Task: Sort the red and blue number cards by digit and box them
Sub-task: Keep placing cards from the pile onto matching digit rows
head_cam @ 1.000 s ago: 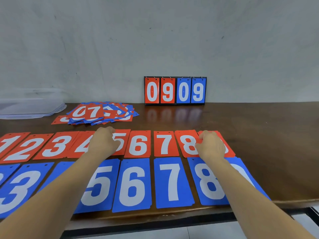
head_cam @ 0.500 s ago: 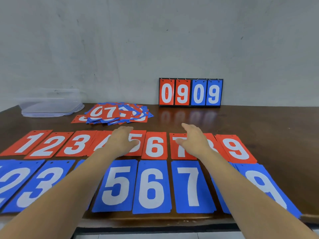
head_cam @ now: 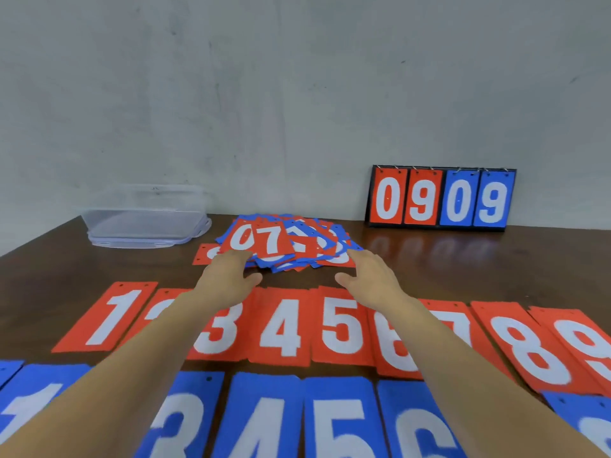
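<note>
Hands: left hand [head_cam: 228, 276] and right hand [head_cam: 370, 276] spread open, holding nothing, fingertips at either edge of the unsorted card pile [head_cam: 284, 242] | Where: pile on surface [head_cam: 496, 259] behind sorted red row [head_cam: 281, 325]; clear box [head_cam: 145, 219] rear left | Risk: splayed cards could slip when squeezed and scatter onto the row.

Both arms reach far forward, bare and converging: left forearm [head_cam: 132, 375] from the lower left, right forearm [head_cam: 463, 375] from the lower right. The left hand [head_cam: 228, 276] is palm down, fingers straight ahead, left thumb [head_cam: 253, 279] splayed inward. The right hand [head_cam: 372, 276] mirrors it, flat and relaxed, right thumb [head_cam: 342, 280] pointing inward.
</note>
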The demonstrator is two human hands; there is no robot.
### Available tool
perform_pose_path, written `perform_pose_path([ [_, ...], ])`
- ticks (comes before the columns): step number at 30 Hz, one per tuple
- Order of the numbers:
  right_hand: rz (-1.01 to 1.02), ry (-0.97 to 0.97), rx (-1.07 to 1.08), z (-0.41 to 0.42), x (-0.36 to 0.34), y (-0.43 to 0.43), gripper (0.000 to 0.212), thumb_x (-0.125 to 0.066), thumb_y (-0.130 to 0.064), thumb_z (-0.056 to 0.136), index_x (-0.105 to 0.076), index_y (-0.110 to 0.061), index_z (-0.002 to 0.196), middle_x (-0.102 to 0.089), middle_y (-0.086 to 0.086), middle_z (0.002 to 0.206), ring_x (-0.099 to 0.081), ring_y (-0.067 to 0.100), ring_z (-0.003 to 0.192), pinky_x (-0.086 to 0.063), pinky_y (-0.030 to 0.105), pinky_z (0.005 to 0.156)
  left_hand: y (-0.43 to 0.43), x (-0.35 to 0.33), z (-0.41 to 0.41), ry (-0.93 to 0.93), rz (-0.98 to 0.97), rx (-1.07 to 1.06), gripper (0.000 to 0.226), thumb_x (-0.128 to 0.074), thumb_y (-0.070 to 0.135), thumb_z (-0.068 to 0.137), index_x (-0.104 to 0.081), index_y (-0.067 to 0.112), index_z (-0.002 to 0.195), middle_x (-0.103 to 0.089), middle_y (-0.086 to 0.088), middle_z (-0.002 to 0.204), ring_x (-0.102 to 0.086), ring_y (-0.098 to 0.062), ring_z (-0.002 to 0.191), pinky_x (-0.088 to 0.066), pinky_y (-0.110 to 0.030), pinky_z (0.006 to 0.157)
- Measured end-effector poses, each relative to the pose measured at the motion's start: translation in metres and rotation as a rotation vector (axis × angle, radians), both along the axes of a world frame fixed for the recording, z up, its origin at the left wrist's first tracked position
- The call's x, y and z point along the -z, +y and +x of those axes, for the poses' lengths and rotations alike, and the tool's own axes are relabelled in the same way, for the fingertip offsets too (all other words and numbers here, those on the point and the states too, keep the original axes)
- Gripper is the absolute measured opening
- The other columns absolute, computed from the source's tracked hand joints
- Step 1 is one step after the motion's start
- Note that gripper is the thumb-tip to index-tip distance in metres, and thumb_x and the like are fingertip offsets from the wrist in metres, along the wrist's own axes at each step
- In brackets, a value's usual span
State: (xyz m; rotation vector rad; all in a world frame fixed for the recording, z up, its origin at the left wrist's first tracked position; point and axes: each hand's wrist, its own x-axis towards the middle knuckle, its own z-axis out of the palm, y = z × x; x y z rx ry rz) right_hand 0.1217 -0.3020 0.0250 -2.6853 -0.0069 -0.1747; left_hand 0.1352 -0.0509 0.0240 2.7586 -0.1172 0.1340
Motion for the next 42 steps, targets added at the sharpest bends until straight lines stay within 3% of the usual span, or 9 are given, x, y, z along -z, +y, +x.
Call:
perform_pose_path([
  [6,-0.045,0.014,-0.051,0.049,0.006,0.057,0.046,-0.052,-0.033,0.096,-0.045,-0.009,0.135,-0.048,0.010,0.138,-0.042,0.027,0.127,-0.038,0.038,0.102,0.052,0.010,0.051,-0.045,0.043,0.056,0.051,-0.059,0.036,0.091,-0.051,0.010,0.134,-0.052,-0.008,0.136,-0.047,-0.028,0.127,-0.040,-0.040,0.103],
  [14,-0.364,0.096,-0.279,0.097,0.020,0.129,0.063,-0.024,-0.048,0.102,-0.013,-0.013,0.154,-0.007,0.003,0.162,0.000,0.017,0.148,-0.001,0.036,0.118,0.054,0.028,0.092,0.131,0.201,0.235,0.060,-0.025,0.041,0.104,-0.008,0.013,0.154,-0.003,-0.003,0.162,-0.001,-0.013,0.149,-0.001,-0.030,0.119],
  [19,-0.402,0.123,-0.145,0.084,0.029,0.101,0.062,-0.021,-0.049,0.102,-0.017,-0.014,0.153,-0.010,0.001,0.161,-0.006,0.018,0.148,-0.007,0.037,0.118,0.070,0.029,0.080,0.154,0.349,0.307,0.058,-0.020,0.042,0.104,-0.006,0.017,0.155,0.000,0.000,0.162,0.000,-0.012,0.149,-0.001,-0.031,0.118],
  [24,-0.192,-0.004,0.002,0.072,0.022,0.077,0.041,-0.039,-0.035,0.102,-0.054,-0.012,0.132,-0.056,0.007,0.130,-0.047,0.025,0.124,-0.040,0.036,0.099,0.083,0.014,0.079,-0.057,0.243,0.231,0.038,-0.036,0.036,0.102,-0.054,0.025,0.133,-0.054,0.003,0.138,-0.048,-0.015,0.126,-0.031,-0.034,0.108],
  [26,-0.174,-0.042,0.070,0.081,0.018,0.073,0.037,-0.046,-0.032,0.099,-0.055,-0.015,0.130,-0.060,0.006,0.123,-0.050,0.024,0.117,-0.044,0.035,0.092,0.084,0.007,0.090,-0.090,0.105,0.143,0.039,-0.046,0.040,0.098,-0.056,0.022,0.131,-0.056,0.001,0.137,-0.051,-0.018,0.123,-0.038,-0.037,0.105],
  [30,-0.105,0.003,0.080,0.104,0.012,0.073,0.059,-0.061,-0.040,0.088,-0.044,-0.019,0.140,-0.050,0.007,0.137,-0.039,0.029,0.126,-0.037,0.040,0.102,0.082,0.005,0.109,0.052,-0.012,0.135,0.076,-0.063,0.061,0.080,-0.042,0.021,0.142,-0.044,-0.004,0.145,-0.044,-0.022,0.129,-0.038,-0.039,0.106],
  [34,-0.172,0.188,0.096,0.120,0.013,0.071,0.097,-0.061,-0.068,0.077,-0.015,-0.027,0.152,-0.024,0.009,0.153,-0.017,0.033,0.141,-0.021,0.047,0.114,0.085,0.013,0.120,0.231,0.146,0.127,0.113,-0.057,0.084,0.063,-0.016,0.029,0.152,-0.018,-0.004,0.156,-0.020,-0.026,0.142,-0.019,-0.044,0.115],
  [37,-0.298,0.279,0.096,0.125,0.017,0.068,0.100,-0.049,-0.080,0.074,-0.015,-0.030,0.153,-0.012,0.008,0.157,-0.007,0.032,0.145,-0.011,0.050,0.116,0.086,0.018,0.123,0.203,0.234,0.135,0.108,-0.050,0.086,0.066,-0.019,0.029,0.152,-0.017,-0.002,0.155,-0.017,-0.025,0.143,-0.016,-0.043,0.115],
  [42,-0.388,0.199,0.122,0.122,0.013,0.074,0.087,-0.048,-0.081,0.074,-0.034,-0.035,0.146,-0.025,0.011,0.151,-0.017,0.032,0.141,-0.014,0.050,0.114,0.087,0.022,0.126,0.158,0.191,0.121,0.095,-0.051,0.082,0.070,-0.028,0.033,0.149,-0.025,0.000,0.150,-0.023,-0.024,0.139,-0.018,-0.043,0.114],
])
